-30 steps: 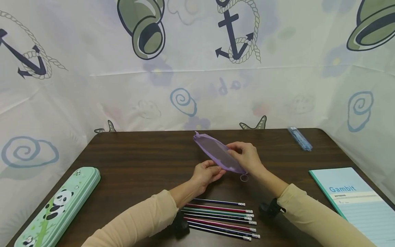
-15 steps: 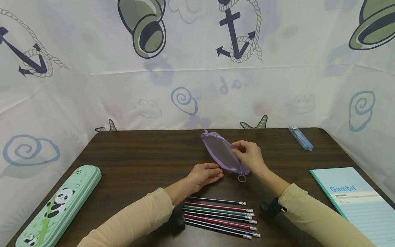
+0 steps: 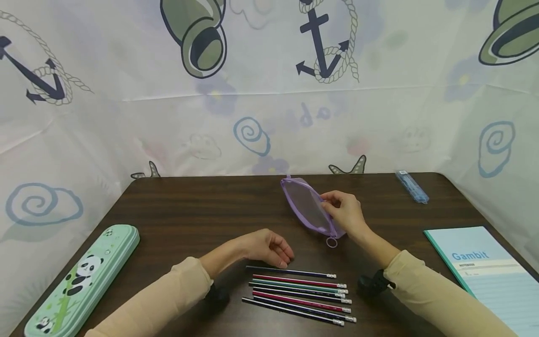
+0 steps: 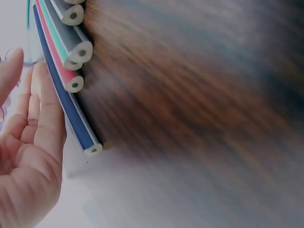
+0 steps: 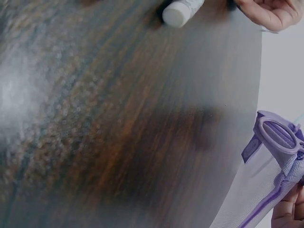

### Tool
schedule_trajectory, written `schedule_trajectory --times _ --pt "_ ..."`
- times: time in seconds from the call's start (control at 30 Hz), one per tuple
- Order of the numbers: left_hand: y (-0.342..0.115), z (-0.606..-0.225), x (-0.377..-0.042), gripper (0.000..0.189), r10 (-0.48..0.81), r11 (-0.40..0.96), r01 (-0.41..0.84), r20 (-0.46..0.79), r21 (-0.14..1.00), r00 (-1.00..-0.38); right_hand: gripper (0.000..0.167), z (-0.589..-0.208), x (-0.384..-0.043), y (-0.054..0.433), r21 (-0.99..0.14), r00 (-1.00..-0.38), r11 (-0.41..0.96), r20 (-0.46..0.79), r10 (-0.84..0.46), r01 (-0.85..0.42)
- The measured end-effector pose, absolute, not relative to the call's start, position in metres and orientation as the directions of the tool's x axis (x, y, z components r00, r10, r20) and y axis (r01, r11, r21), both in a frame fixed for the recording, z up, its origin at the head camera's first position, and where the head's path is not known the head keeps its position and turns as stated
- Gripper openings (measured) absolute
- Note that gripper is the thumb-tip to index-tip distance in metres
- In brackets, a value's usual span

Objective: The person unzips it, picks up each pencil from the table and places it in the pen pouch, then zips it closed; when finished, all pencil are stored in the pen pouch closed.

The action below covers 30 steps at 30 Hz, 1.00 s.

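Note:
My right hand (image 3: 346, 213) pinches the far-right edge of a purple mesh zip pouch (image 3: 304, 205), its mouth gaping towards me. A ring-shaped zipper pull (image 3: 331, 242) hangs at the pouch's near end; the ring (image 5: 280, 137) also shows large in the right wrist view. Loosely bent and holding nothing, my left hand (image 3: 269, 248) hovers at the far side of a row of pencils (image 3: 301, 293). The dark blue pencil (image 3: 290, 271) lies closest to its fingertips. In the left wrist view, that pencil (image 4: 76, 118) runs alongside the fingers (image 4: 50, 102).
A mint panda pencil case (image 3: 82, 281) lies at the left of the dark wooden table (image 3: 189, 210). On the right are a Gambit notebook (image 3: 484, 267) and, farther back, a slim blue packet (image 3: 412, 187). A printed cloth (image 3: 168, 131) closes off the back and sides.
My left hand has let go of the pouch and come down and towards me to the pencils. The right hand has drawn the pouch slightly right, and its mouth has widened.

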State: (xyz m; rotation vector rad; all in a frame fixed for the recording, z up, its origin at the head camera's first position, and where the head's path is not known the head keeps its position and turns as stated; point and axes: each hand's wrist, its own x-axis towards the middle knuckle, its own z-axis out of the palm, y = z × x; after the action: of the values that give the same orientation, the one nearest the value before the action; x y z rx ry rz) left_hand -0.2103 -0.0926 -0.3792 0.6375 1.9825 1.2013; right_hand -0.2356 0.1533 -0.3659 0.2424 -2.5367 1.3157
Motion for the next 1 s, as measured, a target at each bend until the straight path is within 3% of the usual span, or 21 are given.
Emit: schedule_trajectory --times 0.2,0.43,0.83,1.0 --pt "-0.097 -0.378 -0.205 0.026 0.766 0.433 0.117 -0.296 0.894 -0.571 0.015 -0.367 -0.236 0.156 -0.788 -0.956 0.563 0.293 -0.013 -0.249" --pt "-0.095 -0.378 -0.204 0.023 0.78 0.463 0.262 -0.249 0.846 -0.575 0.016 -0.365 -0.235 0.16 -0.81 -0.961 0.537 0.277 -0.004 -0.236" --pt "-0.097 -0.377 -0.21 0.015 0.854 0.46 0.626 -0.121 0.63 -0.506 0.018 -0.364 -0.237 0.166 -0.848 -0.971 0.497 0.233 0.043 -0.182" --pt "-0.109 -0.363 -0.219 0.013 0.854 0.451 0.582 -0.136 0.677 -0.503 0.018 -0.364 -0.237 0.165 -0.859 -0.972 0.476 0.231 0.037 -0.186"
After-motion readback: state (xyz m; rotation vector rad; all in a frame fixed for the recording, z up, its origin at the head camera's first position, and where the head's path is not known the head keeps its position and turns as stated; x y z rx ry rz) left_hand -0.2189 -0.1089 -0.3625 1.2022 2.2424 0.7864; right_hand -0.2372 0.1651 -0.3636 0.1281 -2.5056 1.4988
